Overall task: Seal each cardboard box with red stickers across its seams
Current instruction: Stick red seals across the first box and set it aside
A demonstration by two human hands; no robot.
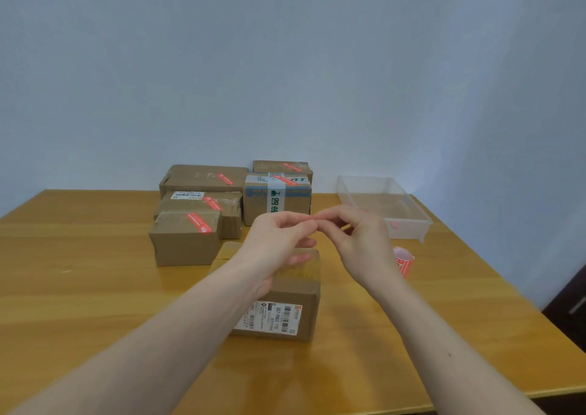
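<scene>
Nearest, at six o'clock on the bench (pixel 95 287): unsealed cardboard box (pixel 285 303), long axis running six to twelve, shipping label (pixel 269 319) on the near face reading "507-P802 T70", clear tape yellowing across the top.

Directly above its far end: left hand (pixel 279 240) and right hand (pixel 358 237), fingertips meeting, both pinching a thin red sticker (pixel 312 217) stretched between them, other fingers loosely curled. Sticker lying nine to three, crosswise to the box's long axis; box straight below and toward six from the hands, so probably a plain drop onto the seam next. Left hand slightly nearer the box top.

At three o'clock of the box: red-and-white sticker backing (pixel 404 261) curled on the bench.

Further, at eleven to twelve: five boxes already carrying red stickers, the closest being a small sealed box (pixel 184 240), another a box with white-and-green printed tape (pixel 276 199), characters not legible.

At one o'clock: clear plastic tray (pixel 409 224).
</scene>
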